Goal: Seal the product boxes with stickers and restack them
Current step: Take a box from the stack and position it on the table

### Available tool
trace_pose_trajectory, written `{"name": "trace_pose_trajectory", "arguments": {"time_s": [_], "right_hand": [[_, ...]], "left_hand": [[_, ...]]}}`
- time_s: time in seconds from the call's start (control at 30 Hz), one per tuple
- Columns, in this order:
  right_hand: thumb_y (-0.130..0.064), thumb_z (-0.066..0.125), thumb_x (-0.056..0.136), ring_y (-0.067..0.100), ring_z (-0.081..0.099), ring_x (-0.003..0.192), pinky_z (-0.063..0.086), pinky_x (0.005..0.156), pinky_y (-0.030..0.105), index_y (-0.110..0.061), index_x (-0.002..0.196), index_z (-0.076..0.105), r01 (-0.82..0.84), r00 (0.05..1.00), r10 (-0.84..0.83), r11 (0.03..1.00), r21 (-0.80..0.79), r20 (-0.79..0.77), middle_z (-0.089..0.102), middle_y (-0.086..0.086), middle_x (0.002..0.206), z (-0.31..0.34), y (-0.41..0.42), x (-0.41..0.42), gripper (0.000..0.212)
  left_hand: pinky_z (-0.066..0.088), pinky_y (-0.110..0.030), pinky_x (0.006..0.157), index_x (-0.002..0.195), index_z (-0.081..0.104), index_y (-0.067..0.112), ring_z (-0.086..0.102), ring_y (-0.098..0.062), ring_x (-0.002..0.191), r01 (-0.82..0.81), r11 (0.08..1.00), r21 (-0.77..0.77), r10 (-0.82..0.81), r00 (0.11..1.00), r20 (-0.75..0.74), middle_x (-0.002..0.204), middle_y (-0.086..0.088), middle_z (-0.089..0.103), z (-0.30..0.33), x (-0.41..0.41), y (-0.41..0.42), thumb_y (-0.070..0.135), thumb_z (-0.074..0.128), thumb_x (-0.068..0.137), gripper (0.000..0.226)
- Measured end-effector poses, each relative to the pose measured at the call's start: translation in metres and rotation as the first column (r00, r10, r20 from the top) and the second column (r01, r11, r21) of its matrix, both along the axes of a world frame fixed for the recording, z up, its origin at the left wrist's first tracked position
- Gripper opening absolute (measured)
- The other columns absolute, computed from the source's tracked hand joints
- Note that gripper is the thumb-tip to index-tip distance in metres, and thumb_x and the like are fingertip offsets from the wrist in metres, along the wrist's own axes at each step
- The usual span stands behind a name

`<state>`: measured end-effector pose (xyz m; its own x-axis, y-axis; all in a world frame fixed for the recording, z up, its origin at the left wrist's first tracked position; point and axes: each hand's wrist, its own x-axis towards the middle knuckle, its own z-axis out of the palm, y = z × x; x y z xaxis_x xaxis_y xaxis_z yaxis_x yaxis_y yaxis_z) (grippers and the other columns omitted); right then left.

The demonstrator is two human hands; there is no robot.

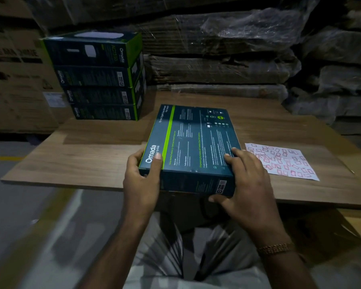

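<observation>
Gripping flat product box (193, 142) at near corners: left hand (141, 180), right hand (248, 184), fingers curled round edges.

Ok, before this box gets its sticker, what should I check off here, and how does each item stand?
1. Left hand grips the box: ok.
2. Right hand holds its near right corner: ok.
3. Box supported by the table: cannot tell.
4. Sticker sheet beside the right hand: ok.
5. Stack of boxes stands straight: ok.
6. Sticker already on this box: cannot tell.
</observation>
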<state>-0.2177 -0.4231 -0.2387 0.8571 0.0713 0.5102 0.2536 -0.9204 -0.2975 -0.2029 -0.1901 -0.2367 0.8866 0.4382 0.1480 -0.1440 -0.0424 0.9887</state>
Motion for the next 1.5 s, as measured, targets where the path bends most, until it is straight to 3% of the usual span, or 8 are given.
{"name": "trace_pose_trajectory", "arguments": {"time_s": [0.13,0.37,0.57,0.7,0.97,1.27,1.37,1.5], "right_hand": [[-0.043,0.104,0.053,0.032,0.044,0.144,0.044,0.117,0.054,-0.014,0.144,0.054,-0.01,1.0,0.01,0.999,-0.032,0.012,0.05,0.006,0.154,0.004,-0.004,-0.01,0.108],[-0.038,0.103,0.057,0.029,0.044,0.143,0.046,0.118,0.049,-0.011,0.15,0.056,-0.075,0.996,0.074,0.997,0.014,0.057,0.051,0.005,0.153,0.004,-0.009,-0.045,0.108],[-0.041,0.103,0.06,0.025,0.045,0.147,0.038,0.124,0.044,-0.014,0.151,0.058,-0.153,0.978,0.136,0.983,0.1,0.156,0.054,0.002,0.155,0.011,-0.016,-0.073,0.105],[-0.041,0.102,0.061,0.023,0.046,0.148,0.037,0.124,0.043,-0.016,0.152,0.058,-0.17,0.974,0.145,0.976,0.136,0.174,0.054,0.001,0.157,0.016,-0.017,-0.082,0.104],[-0.032,0.104,0.059,0.02,0.049,0.147,0.041,0.123,0.048,-0.013,0.147,0.061,-0.211,0.955,0.158,0.956,0.202,0.251,0.056,0.001,0.153,0.016,-0.015,-0.083,0.1],[-0.036,0.104,0.058,0.022,0.055,0.138,0.046,0.116,0.049,-0.016,0.141,0.063,-0.232,0.936,0.162,0.952,0.201,0.312,0.06,-0.001,0.144,0.03,-0.001,-0.088,0.095],[-0.038,0.102,0.063,0.017,0.057,0.131,0.047,0.113,0.036,-0.015,0.143,0.058,-0.245,0.921,0.14,0.934,0.26,0.363,0.061,-0.003,0.141,0.048,0.007,-0.091,0.094],[-0.037,0.1,0.068,0.012,0.059,0.127,0.046,0.109,0.024,-0.014,0.142,0.056,-0.285,0.89,0.117,0.898,0.335,0.441,0.061,-0.003,0.138,0.074,0.019,-0.088,0.089]], "left_hand": [[0.062,-0.052,0.096,0.124,0.066,0.036,0.075,-0.014,0.107,0.017,0.999,-0.042,-0.018,1.0,-0.009,0.116,0.011,0.078,0.001,-0.012,0.0,0.066,0.075,0.084,0.051],[0.06,-0.059,0.098,0.123,0.071,0.031,0.076,-0.022,0.11,0.034,0.99,-0.135,-0.031,0.999,0.024,0.116,0.004,0.08,0.003,-0.042,0.002,0.065,0.081,0.077,0.059],[0.062,-0.047,0.096,0.127,0.076,0.026,0.076,-0.022,0.113,0.096,0.974,-0.205,-0.083,0.994,0.071,0.115,0.001,0.081,0.023,-0.068,0.009,0.063,0.079,0.082,0.059],[0.059,-0.046,0.101,0.125,0.076,0.017,0.076,-0.026,0.114,0.137,0.936,-0.324,-0.117,0.99,0.079,0.116,-0.006,0.081,0.031,-0.082,0.009,0.042,0.077,0.095,0.039],[0.061,-0.049,0.099,0.138,0.066,0.013,0.077,-0.02,0.108,0.149,0.772,-0.618,-0.213,0.977,-0.031,0.118,-0.005,0.081,0.046,-0.094,0.001,0.043,0.077,0.094,0.054],[0.063,-0.056,0.089,0.129,0.068,0.014,0.08,-0.032,0.098,0.188,0.532,-0.826,-0.331,0.943,0.001,0.109,-0.014,0.081,0.061,-0.102,0.004,0.051,0.075,0.088,0.056],[0.068,-0.048,0.076,0.138,0.065,0.012,0.079,-0.031,0.103,0.219,0.498,-0.839,-0.346,0.937,0.039,0.117,-0.016,0.079,0.073,-0.102,0.01,0.046,0.074,0.086,0.063],[0.066,-0.027,0.067,0.127,0.072,0.01,0.076,-0.028,0.113,0.287,0.491,-0.822,-0.414,0.908,0.07,0.127,-0.014,0.077,0.09,-0.108,0.013,0.026,0.069,0.097,0.034]]}}
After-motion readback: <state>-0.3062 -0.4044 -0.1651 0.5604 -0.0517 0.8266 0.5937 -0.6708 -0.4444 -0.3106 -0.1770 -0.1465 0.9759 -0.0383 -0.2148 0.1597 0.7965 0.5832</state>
